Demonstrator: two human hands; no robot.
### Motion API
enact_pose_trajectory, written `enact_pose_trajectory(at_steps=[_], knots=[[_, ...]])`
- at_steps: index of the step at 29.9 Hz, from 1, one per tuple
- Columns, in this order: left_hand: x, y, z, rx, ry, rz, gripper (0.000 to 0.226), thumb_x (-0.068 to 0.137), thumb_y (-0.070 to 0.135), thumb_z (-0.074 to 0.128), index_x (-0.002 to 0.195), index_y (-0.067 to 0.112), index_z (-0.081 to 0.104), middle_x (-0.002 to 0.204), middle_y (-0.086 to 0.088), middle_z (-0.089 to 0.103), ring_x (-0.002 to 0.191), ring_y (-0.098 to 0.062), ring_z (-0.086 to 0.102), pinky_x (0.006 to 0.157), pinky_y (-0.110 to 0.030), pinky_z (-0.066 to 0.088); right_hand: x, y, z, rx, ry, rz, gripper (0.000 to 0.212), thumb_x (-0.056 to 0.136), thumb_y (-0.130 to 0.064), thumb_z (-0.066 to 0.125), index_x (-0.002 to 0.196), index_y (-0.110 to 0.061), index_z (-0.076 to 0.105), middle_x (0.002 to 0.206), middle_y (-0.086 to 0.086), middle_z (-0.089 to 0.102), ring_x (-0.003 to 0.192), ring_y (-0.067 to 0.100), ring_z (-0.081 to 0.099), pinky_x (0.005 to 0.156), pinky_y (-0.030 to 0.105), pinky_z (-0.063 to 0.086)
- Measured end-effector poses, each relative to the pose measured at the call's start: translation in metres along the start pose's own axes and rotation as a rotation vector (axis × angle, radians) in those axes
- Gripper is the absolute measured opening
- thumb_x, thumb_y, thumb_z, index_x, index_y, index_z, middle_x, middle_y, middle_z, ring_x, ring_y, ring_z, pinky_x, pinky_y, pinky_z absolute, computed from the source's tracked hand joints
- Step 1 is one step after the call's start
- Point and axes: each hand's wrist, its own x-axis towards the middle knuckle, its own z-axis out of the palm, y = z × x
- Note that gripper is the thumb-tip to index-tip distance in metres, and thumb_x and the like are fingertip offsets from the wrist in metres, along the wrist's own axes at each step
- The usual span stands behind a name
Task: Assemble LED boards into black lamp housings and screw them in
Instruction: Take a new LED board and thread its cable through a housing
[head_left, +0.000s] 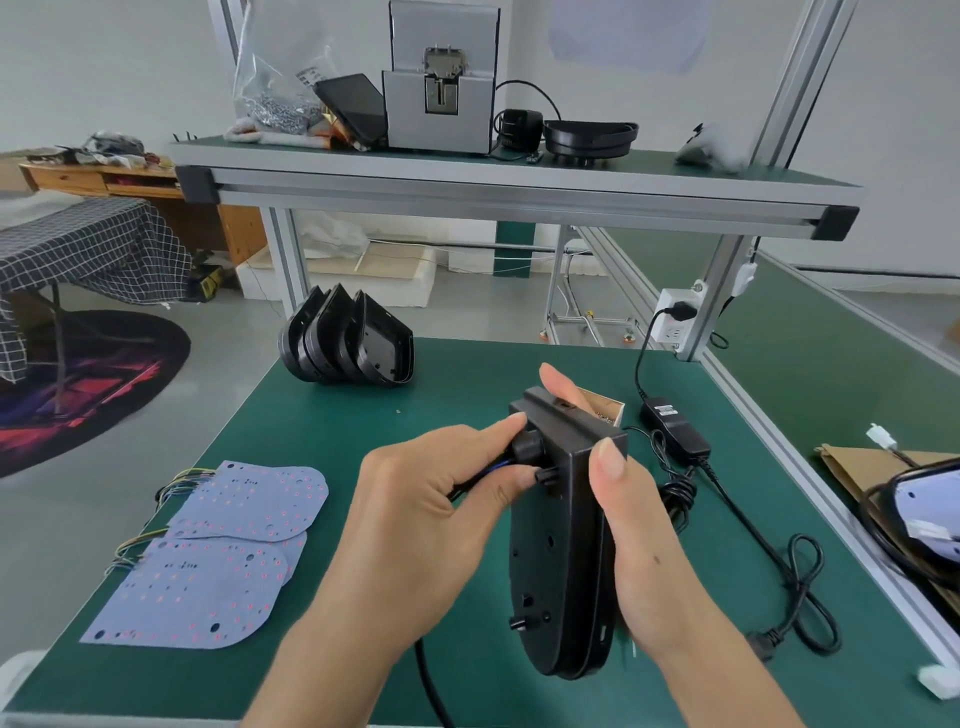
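While right fingers clasp the housing, left fingers pinch its connector.

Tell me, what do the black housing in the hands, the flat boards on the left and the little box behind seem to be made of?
The black housing looks like moulded plastic: matt, with a soft sheen on its rounded edges and moulded holes. The boards look like thin rigid sheet, pale bluish with red dots and wires at one edge; metal-backed or laminate, I cannot tell. The small box looks like brown cardboard or thin wood.

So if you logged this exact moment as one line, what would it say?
right hand: holds black lamp housing upright | left hand: pinches connector on housing | LED boards: stacked left
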Motion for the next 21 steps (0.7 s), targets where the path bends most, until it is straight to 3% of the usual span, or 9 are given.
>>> enact_pose_trajectory(at_steps=[7, 11, 12, 15, 19, 21], knots=[[0.003, -0.002, 0.002, 0.147, -0.024, 0.126, 0.029, 0.098, 0.038, 0.059, 0.126, 0.038, 0.065, 0.076, 0.006, 0.059, 0.073, -0.017, 0.057, 0.067, -0.029, 0.047, 0.003, 0.005, -0.009, -0.094, -0.029, -0.026, 0.075, 0.094, -0.082, 0.047, 0.158, -0.044, 0.040, 0.157, -0.011, 0.049, 0.150, 0.017, 0.041, 0.122, 0.057, 0.030], [-0.008, -0.006, 0.012, -0.030, 0.036, -0.052, 0.044, 0.091, 0.046, 0.066, 0.135, 0.048, 0.061, 0.087, 0.023, 0.068, 0.082, 0.001, 0.064, 0.075, -0.011, 0.047, -0.005, 0.011, -0.005, -0.003, 0.026, -0.024, 0.074, 0.096, -0.078, 0.049, 0.159, -0.041, 0.040, 0.157, -0.002, 0.053, 0.150, 0.024, 0.043, 0.121, 0.065, 0.028], [-0.011, -0.006, 0.014, -0.120, 0.041, -0.106, 0.045, 0.089, 0.046, 0.069, 0.133, 0.052, 0.062, 0.094, 0.027, 0.072, 0.089, 0.005, 0.068, 0.082, -0.012, 0.051, -0.006, 0.012, -0.004, -0.003, 0.030, -0.025, 0.074, 0.095, -0.080, 0.049, 0.158, -0.044, 0.039, 0.157, -0.004, 0.053, 0.150, 0.023, 0.043, 0.121, 0.066, 0.027], [-0.017, -0.003, 0.017, -0.285, 0.036, -0.151, 0.034, 0.089, 0.038, 0.072, 0.120, 0.052, 0.072, 0.109, 0.020, 0.077, 0.104, -0.004, 0.074, 0.091, -0.021, 0.057, -0.007, 0.011, -0.005, 0.015, 0.027, -0.013, 0.076, 0.088, -0.087, 0.050, 0.155, -0.052, 0.039, 0.160, -0.009, 0.049, 0.151, 0.022, 0.041, 0.122, 0.067, 0.027], [-0.015, 0.002, 0.014, -0.283, 0.108, -0.187, 0.028, 0.086, 0.033, 0.077, 0.109, 0.050, 0.078, 0.098, 0.014, 0.079, 0.093, -0.007, 0.075, 0.084, -0.020, 0.058, -0.007, 0.011, -0.001, 0.042, 0.032, -0.039, 0.076, 0.091, -0.083, 0.050, 0.157, -0.048, 0.039, 0.161, -0.009, 0.047, 0.152, 0.022, 0.039, 0.122, 0.067, 0.025], [-0.013, 0.003, 0.013, -0.251, 0.096, -0.188, 0.026, 0.085, 0.035, 0.077, 0.107, 0.049, 0.078, 0.092, 0.008, 0.078, 0.089, -0.016, 0.073, 0.083, -0.033, 0.060, -0.007, 0.012, 0.001, 0.064, 0.040, -0.036, 0.073, 0.094, -0.080, 0.048, 0.158, -0.046, 0.038, 0.159, -0.007, 0.049, 0.152, 0.021, 0.039, 0.123, 0.065, 0.024]])
